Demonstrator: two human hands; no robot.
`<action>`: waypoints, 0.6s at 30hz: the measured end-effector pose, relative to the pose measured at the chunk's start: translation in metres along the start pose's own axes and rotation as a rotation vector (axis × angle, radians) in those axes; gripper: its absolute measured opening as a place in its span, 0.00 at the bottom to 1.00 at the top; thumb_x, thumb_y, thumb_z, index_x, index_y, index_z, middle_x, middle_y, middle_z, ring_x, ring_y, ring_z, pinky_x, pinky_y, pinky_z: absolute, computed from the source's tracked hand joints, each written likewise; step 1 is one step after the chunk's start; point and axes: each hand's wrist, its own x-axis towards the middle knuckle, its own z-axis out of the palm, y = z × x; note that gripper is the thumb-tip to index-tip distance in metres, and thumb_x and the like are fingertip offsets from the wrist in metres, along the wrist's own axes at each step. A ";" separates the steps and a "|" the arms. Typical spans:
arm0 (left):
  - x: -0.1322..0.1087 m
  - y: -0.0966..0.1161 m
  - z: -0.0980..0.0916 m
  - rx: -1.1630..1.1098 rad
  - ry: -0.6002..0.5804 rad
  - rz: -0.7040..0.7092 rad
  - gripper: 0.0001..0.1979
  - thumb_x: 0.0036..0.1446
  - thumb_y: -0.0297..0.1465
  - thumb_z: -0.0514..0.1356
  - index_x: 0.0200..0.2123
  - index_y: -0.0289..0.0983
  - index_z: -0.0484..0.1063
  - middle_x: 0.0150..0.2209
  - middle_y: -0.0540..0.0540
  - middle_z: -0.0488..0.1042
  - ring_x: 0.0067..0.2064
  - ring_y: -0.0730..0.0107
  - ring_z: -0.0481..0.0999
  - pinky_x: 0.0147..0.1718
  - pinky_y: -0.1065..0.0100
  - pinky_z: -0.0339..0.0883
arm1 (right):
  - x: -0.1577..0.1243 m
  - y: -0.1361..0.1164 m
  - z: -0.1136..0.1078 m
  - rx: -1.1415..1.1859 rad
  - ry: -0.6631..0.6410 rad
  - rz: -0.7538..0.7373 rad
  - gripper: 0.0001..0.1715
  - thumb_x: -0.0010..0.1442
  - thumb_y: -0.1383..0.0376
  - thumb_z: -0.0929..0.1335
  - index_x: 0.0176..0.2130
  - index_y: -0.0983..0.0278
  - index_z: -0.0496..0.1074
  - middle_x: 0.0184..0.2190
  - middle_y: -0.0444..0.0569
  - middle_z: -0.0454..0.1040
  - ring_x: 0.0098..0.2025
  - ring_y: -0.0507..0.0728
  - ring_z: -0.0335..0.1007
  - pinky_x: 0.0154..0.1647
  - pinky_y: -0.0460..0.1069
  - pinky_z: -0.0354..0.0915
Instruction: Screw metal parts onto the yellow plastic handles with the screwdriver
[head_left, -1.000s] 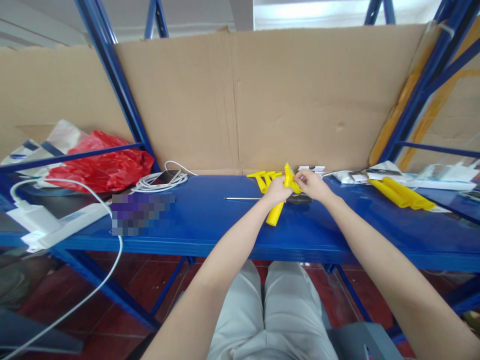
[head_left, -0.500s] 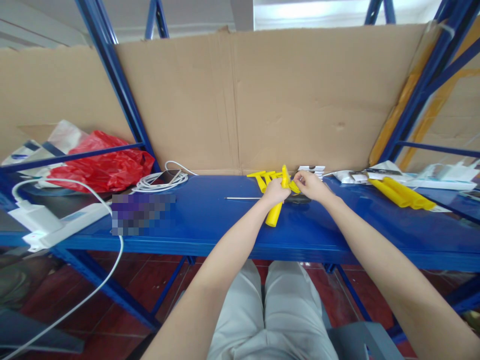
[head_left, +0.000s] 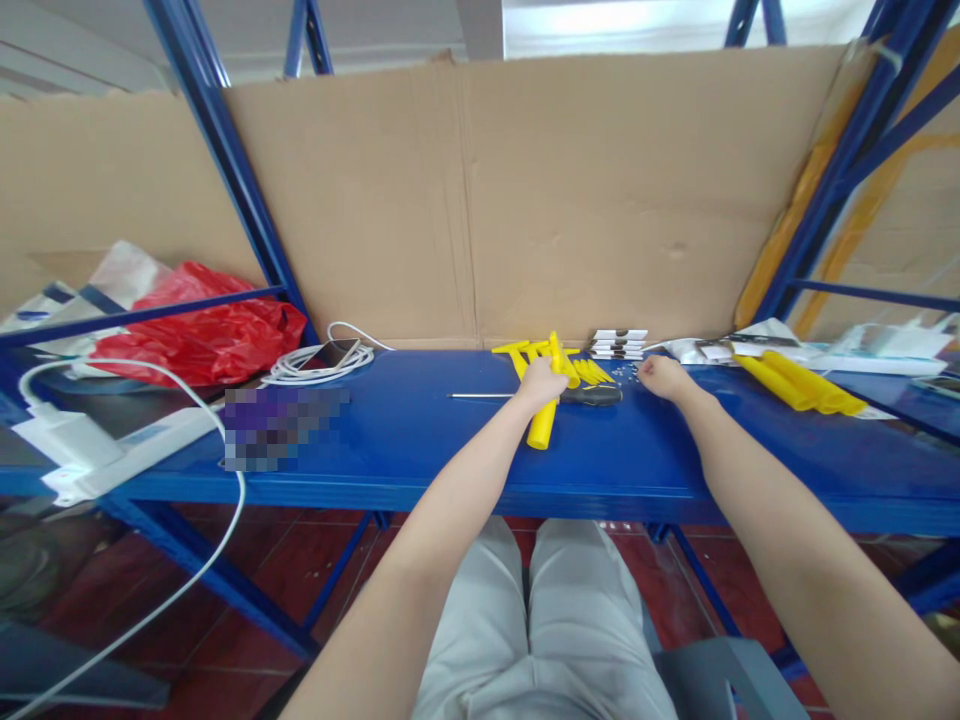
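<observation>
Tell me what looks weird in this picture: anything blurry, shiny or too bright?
Head view: a bright patch glows at the top; head view: blocky squares hide something at left; head view: the tiny bits by the right hand look too small and soft to make out.

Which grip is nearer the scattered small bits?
Right. The right grip is at the right edge of the small bits; the left grip is farther left, holding a yellow piece.
</observation>
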 end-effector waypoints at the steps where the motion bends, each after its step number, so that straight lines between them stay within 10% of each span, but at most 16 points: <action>1: -0.001 0.001 0.000 -0.001 -0.007 -0.006 0.12 0.52 0.20 0.59 0.41 0.30 0.77 0.28 0.46 0.77 0.26 0.67 0.76 0.32 0.67 0.73 | -0.001 -0.002 0.000 -0.005 -0.006 -0.006 0.10 0.60 0.71 0.67 0.38 0.67 0.79 0.38 0.59 0.82 0.42 0.62 0.80 0.42 0.48 0.69; 18: -0.013 0.013 -0.002 0.003 -0.049 -0.047 0.12 0.54 0.22 0.60 0.42 0.32 0.78 0.29 0.46 0.77 0.24 0.68 0.74 0.29 0.68 0.71 | -0.004 -0.009 0.003 -0.010 0.018 0.078 0.13 0.60 0.69 0.66 0.42 0.67 0.79 0.39 0.64 0.81 0.44 0.65 0.80 0.45 0.53 0.71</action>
